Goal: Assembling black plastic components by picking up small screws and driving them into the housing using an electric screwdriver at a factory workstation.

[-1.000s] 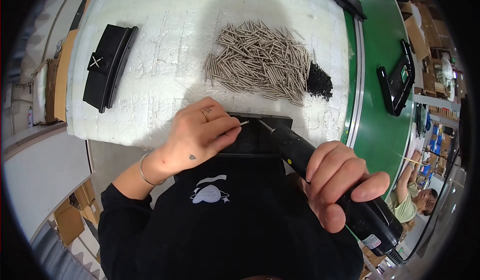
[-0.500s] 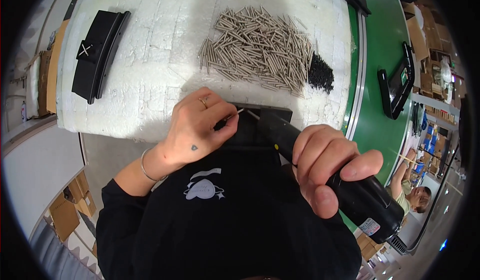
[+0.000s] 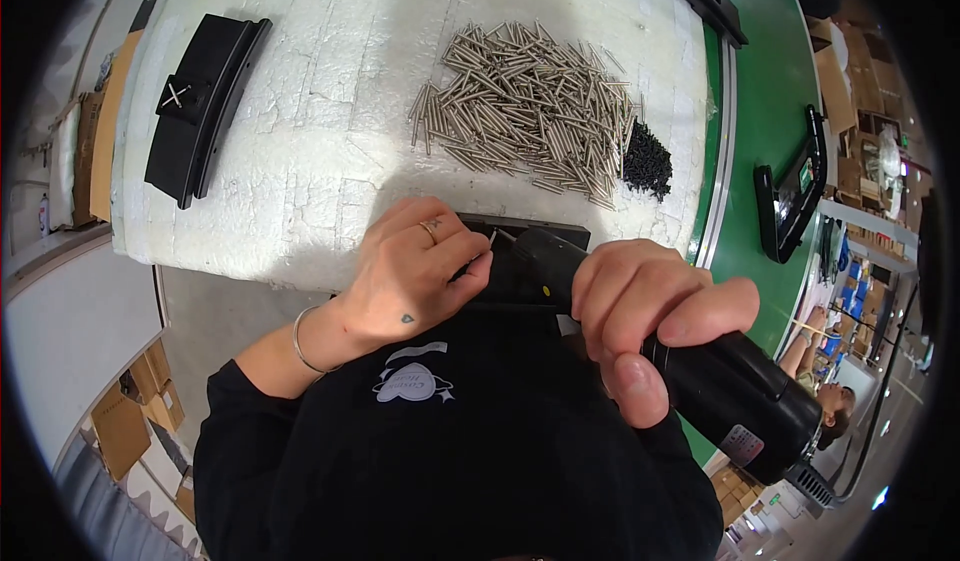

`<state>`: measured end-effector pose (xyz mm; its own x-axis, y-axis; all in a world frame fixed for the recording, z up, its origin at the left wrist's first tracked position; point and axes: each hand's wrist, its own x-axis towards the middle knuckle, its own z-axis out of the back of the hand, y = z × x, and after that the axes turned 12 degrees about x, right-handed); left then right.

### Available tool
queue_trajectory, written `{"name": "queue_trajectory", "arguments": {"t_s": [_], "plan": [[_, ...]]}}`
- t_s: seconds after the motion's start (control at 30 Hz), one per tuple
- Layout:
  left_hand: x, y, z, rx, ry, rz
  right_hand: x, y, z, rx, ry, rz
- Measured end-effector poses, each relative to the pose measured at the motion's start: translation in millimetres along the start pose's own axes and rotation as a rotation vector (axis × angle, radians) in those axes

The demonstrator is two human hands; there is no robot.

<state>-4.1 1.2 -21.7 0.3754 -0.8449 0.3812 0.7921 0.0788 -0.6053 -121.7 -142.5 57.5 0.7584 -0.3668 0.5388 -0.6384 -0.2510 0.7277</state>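
One flat black plastic part (image 3: pixel 520 251) lies at the white foam bench (image 3: pixel 330 141) edge. Left hand (image 3: pixel 415 271) fingers pinch a small screw there; right hand (image 3: pixel 640 306) grips a black electric screwdriver (image 3: pixel 720 381). Fastening looks just underway; many steel pins (image 3: pixel 530 111) remain piled beyond.

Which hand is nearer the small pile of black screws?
Right. The right hand, gripping the black electric screwdriver, sits just below the black screw pile; the left hand is farther off, down-left.
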Motion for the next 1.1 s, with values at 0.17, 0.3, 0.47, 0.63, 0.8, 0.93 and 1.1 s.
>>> {"name": "queue_trajectory", "arguments": {"t_s": [0.17, 0.3, 0.47, 0.63, 0.8, 0.93, 1.1], "plan": [[-2.9, -0.7, -3.2, 0.005, -0.041, -0.016, 15.4, -2.2, -2.7, -0.096, 0.113, -0.128], [-0.5, -2.1, -4.6, 0.0, -0.055, -0.031, 18.3, -4.1, -3.2, -0.184, 0.177, -0.124], [5.1, -6.1, -1.3, -0.019, -0.038, -0.111, 17.2, 0.7, -12.0, -0.233, 0.101, -0.096], [0.1, -4.7, 2.5, 0.068, 0.052, -0.075, 9.7, -6.9, 1.7, -0.174, -0.024, -0.118], [8.6, -16.1, 1.9, 0.136, 0.077, -0.076, -6.7, 49.6, 36.3, -0.176, -0.364, 0.314], [17.3, -10.6, 8.7, 0.024, 0.119, -0.066, -20.9, 57.0, 72.3, -0.393, -0.651, 0.362], [40.5, -15.2, 7.1, 0.018, 0.085, -0.131, -27.8, 44.9, 84.6, -0.43, -0.691, 0.329]]}}
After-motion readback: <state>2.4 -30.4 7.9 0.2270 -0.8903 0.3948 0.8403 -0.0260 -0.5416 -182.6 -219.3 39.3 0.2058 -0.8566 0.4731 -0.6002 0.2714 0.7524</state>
